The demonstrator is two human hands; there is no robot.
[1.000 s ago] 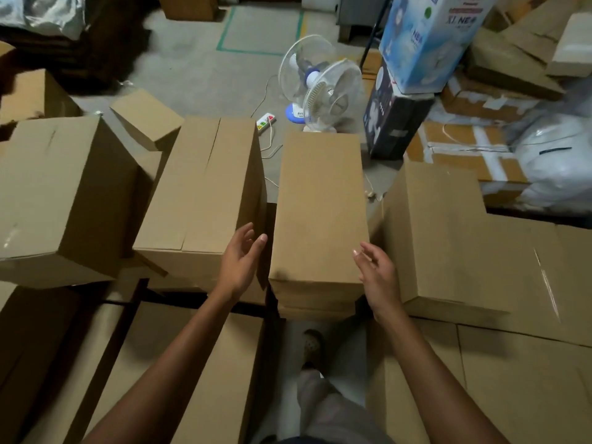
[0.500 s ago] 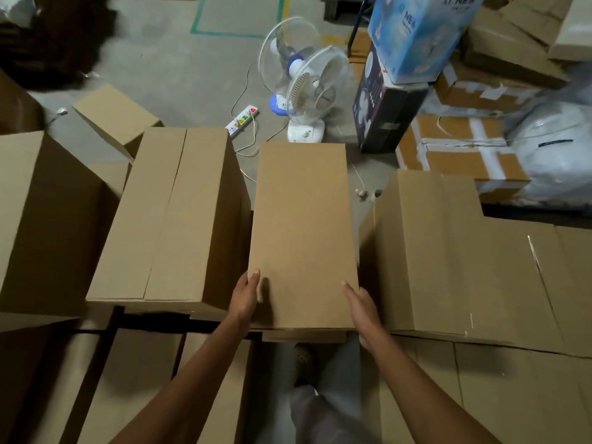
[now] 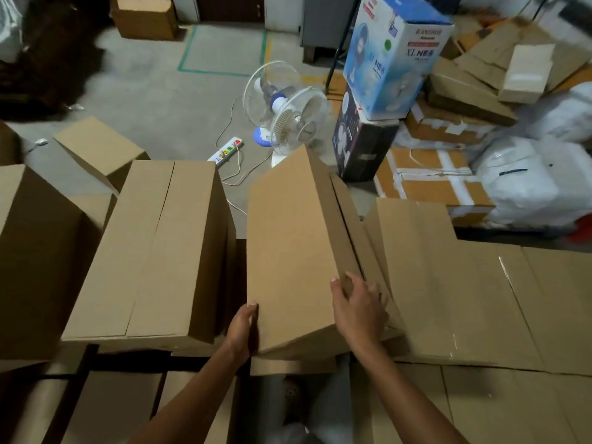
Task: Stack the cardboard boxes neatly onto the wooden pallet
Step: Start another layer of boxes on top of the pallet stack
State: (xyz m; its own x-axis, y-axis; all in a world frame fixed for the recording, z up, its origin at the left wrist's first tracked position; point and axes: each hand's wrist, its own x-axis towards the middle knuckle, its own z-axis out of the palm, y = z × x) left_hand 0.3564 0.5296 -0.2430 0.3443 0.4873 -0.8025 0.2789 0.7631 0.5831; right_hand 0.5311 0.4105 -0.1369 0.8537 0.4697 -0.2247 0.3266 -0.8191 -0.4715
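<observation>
A narrow plain cardboard box [image 3: 290, 248] is tilted up in front of me, its right side raised off the flat cardboard beneath it. My left hand [image 3: 241, 328] grips its near left edge, thumb on top. My right hand [image 3: 358, 304] holds the near right edge, fingers curled round the raised side. A wider taped box [image 3: 150, 248] stands just left of it, and another large box [image 3: 28, 251] sits at the far left. A dark slat of the wooden pallet [image 3: 134, 363] shows between the boxes near me.
Flattened cardboard [image 3: 474, 302] covers the right side. Two white table fans [image 3: 286, 113] and a power strip [image 3: 226, 150] with cables stand on the concrete floor beyond. A blue fan carton [image 3: 395, 52], taped boxes and white sacks [image 3: 528, 181] crowd the back right.
The narrow box lay flat under both hands; now its right side is lifted and it tilts left. My right hand moved up onto the raised edge. The view pulled back.
</observation>
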